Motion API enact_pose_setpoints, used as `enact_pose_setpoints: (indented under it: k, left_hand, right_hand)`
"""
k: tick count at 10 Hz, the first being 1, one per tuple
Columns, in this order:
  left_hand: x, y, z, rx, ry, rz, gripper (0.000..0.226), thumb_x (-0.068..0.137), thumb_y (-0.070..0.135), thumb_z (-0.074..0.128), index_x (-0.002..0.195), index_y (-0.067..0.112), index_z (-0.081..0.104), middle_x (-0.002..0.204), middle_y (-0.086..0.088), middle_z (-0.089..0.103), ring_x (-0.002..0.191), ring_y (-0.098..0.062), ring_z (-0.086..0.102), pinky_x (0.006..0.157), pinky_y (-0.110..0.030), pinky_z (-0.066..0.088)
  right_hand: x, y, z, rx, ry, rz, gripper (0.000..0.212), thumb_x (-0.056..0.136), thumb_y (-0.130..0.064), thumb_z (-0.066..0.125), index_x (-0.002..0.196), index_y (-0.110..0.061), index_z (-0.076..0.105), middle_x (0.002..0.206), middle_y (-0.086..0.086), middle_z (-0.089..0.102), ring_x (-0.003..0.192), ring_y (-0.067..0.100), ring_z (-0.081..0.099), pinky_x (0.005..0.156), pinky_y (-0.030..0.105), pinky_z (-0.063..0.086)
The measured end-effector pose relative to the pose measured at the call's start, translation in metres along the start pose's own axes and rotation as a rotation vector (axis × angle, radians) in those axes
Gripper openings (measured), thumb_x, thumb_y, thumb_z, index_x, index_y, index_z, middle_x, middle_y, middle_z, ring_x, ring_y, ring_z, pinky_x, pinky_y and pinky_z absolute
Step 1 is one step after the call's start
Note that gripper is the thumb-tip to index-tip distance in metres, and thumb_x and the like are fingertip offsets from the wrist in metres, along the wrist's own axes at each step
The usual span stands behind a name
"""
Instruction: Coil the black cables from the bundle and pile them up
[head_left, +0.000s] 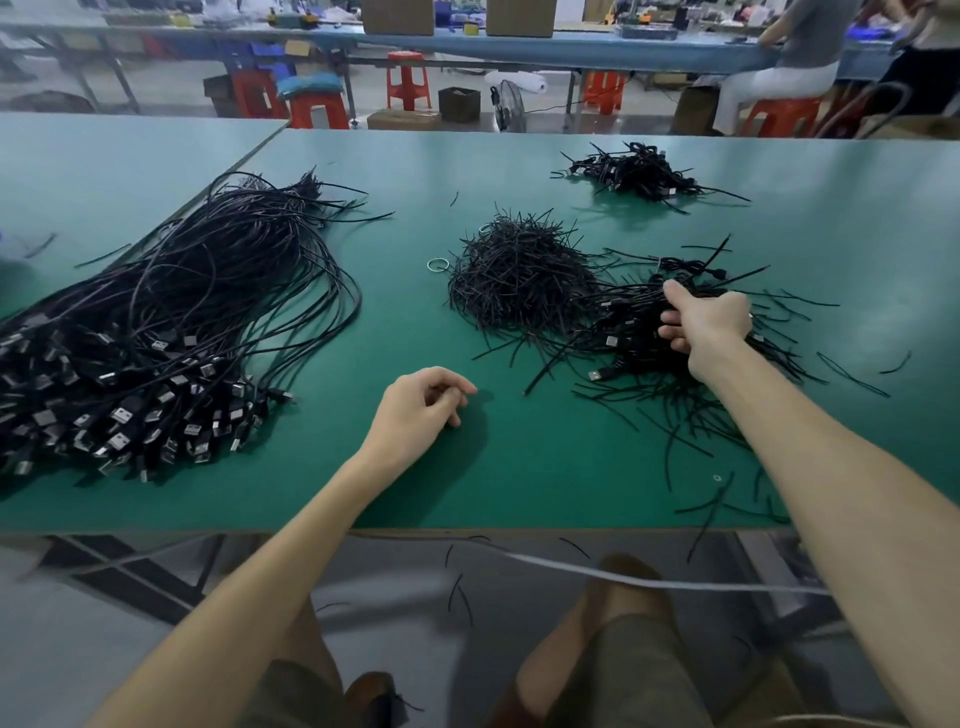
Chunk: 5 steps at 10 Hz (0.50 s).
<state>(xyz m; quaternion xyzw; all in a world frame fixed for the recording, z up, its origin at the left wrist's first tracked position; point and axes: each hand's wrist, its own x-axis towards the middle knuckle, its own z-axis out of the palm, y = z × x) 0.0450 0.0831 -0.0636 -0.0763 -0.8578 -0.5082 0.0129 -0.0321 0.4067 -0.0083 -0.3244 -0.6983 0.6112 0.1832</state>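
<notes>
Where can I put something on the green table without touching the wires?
Bare green lies between the long cable bundle and the left hand, and beyond that hand up to the tie heap. Another strip runs between the bundle and the small far pile. Crowded: the right side, where the right hand grips the coiled pile amid loose ties.

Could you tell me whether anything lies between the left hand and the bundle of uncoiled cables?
Nothing visible does: only bare green table separates the left hand from the cable bundle, whose USB plugs lie nearest it.
</notes>
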Motion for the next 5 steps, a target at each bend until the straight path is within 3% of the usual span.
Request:
enact_pose_setpoints:
  k: [1, 2, 3, 5]
  left_hand:
    - [0.0, -0.001, -0.001, 0.014, 0.001, -0.003, 0.026, 0.101, 0.005, 0.053, 0.096, 0.021, 0.073, 0.088, 0.003, 0.072, 0.071, -0.01, 0.068, 0.068, -0.024, 0.053]
    - [-0.001, -0.004, 0.0, 0.018, -0.009, 0.005, 0.026, 0.101, 0.005, 0.053, 0.096, 0.021, 0.072, 0.088, 0.003, 0.071, 0.072, -0.011, 0.069, 0.069, -0.022, 0.051]
    - [-0.001, -0.003, -0.002, -0.012, -0.005, 0.002, 0.027, 0.101, 0.004, 0.053, 0.096, 0.021, 0.073, 0.088, 0.003, 0.071, 0.072, -0.012, 0.069, 0.069, -0.022, 0.051]
    - [0.004, 0.017, -0.014, -0.113, -0.024, 0.011, 0.021, 0.102, -0.001, 0.051, 0.105, 0.009, 0.069, 0.1, -0.013, 0.07, 0.071, -0.016, 0.072, 0.06, -0.029, 0.054]
  right_hand:
    - [0.0, 0.002, 0.002, -0.076, 0.015, -0.035, 0.044, 0.092, -0.038, 0.076, 0.099, 0.005, 0.067, 0.074, 0.007, 0.069, 0.033, 0.01, 0.057, 0.033, 0.02, 0.039]
    - [0.0, 0.003, -0.003, -0.079, 0.035, -0.036, 0.057, 0.091, -0.046, 0.075, 0.12, 0.001, 0.061, 0.097, 0.012, 0.07, 0.043, 0.015, 0.057, 0.032, 0.019, 0.038]
    - [-0.008, 0.001, -0.013, -0.11, 0.04, -0.067, 0.057, 0.09, -0.05, 0.074, 0.118, -0.006, 0.053, 0.103, 0.013, 0.063, 0.051, 0.016, 0.053, 0.034, 0.021, 0.041]
    - [-0.04, -0.002, -0.035, 0.031, -0.007, -0.288, 0.044, 0.096, -0.033, 0.069, 0.117, -0.016, 0.034, 0.095, 0.004, 0.06, 0.048, 0.011, 0.06, 0.053, 0.027, 0.047]
